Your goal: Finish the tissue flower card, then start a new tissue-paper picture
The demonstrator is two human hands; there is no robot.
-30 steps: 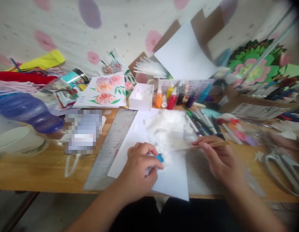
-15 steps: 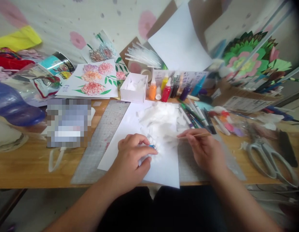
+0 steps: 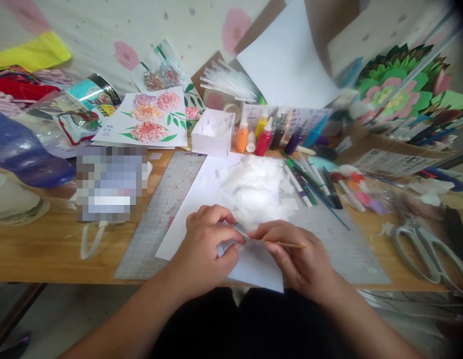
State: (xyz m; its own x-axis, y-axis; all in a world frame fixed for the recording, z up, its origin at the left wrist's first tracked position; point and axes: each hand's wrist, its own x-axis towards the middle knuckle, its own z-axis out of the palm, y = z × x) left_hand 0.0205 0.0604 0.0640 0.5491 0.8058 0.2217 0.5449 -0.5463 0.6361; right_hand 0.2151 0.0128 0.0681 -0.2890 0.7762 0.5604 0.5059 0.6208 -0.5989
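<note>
My left hand (image 3: pixel 212 244) is closed, its fingertips gathered around something small that shows only a sliver of blue. Pinched in my right hand (image 3: pixel 298 254) is a thin wooden stick (image 3: pixel 294 245), pointing left. The stick's tip meets the left fingertips, and the contact itself is too blurred to make out. Just beyond both hands, a loose heap of thin white paper pieces (image 3: pixel 255 184) lies on a white sheet of paper (image 3: pixel 190 212). Under that sheet is a grey cutting mat (image 3: pixel 149 239).
Several paint bottles (image 3: pixel 263 139) stand behind the heap beside a small white box (image 3: pixel 212 142). Pens (image 3: pixel 299 184) lie to its right, with large scissors (image 3: pixel 421 249) farther right. A flower picture (image 3: pixel 175 134) and a blurred-out device (image 3: pixel 111 184) are at the left.
My right hand has moved left with the stick, from the edge of the paper heap to my left fingertips. The left hand keeps its place on the sheet. The view has shifted slightly.
</note>
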